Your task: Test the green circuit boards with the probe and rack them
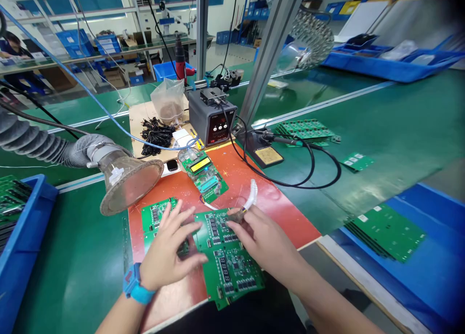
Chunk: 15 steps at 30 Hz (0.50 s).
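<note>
A long green circuit board panel (227,259) lies on the red mat (283,213) in front of me. My left hand (169,249) rests on the panel's left edge with its fingers spread flat; a blue watch is on that wrist. My right hand (259,237) is closed around a white-handled tool (250,198), whose tip touches the upper part of the panel. Another green board (156,213) lies just left of my left hand.
A fume extractor hood (127,181) on a grey hose hangs at the left. Behind stand a tester board with a lit display (203,171), a soldering station (212,116) and an iron stand (267,152) with black cables. Blue trays of green boards (390,232) sit right and left.
</note>
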{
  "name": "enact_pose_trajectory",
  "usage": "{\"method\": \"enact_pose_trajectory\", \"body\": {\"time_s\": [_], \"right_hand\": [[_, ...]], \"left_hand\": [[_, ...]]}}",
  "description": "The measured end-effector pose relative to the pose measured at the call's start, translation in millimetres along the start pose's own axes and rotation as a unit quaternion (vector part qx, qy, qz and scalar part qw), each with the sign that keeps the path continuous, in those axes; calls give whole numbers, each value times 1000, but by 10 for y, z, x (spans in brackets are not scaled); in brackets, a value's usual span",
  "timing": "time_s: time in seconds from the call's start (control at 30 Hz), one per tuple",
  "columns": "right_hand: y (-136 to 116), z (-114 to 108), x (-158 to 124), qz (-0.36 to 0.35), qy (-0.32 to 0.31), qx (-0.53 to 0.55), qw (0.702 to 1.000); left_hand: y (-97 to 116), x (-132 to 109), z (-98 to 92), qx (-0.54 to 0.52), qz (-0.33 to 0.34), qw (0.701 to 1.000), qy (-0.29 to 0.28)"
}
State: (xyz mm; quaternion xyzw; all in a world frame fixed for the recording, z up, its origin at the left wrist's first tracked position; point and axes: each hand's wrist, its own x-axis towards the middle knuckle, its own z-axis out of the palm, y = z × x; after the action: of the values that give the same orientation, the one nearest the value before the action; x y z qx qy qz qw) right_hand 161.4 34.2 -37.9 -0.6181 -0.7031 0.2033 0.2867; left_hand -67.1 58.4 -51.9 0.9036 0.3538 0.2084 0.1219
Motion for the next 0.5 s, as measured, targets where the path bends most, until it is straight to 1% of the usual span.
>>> {"method": "enact_pose_trajectory", "body": {"time_s": [0.1, 0.17, 0.23, 0.5], "right_hand": [[-1, -3, 5, -1, 1, 5, 1000], [-3, -5, 7, -4, 3, 8, 1000], [-3, -6, 10, -5, 4, 8, 1000], [10, -25, 30, -17, 4, 13, 1000]], "left_hand": [[25, 2, 1, -39, 35, 996, -69], [30, 1, 5, -49, 41, 994, -89], [31, -2, 7, -54, 42, 993, -91], [100, -3, 53, -55, 40, 996, -60]]}}
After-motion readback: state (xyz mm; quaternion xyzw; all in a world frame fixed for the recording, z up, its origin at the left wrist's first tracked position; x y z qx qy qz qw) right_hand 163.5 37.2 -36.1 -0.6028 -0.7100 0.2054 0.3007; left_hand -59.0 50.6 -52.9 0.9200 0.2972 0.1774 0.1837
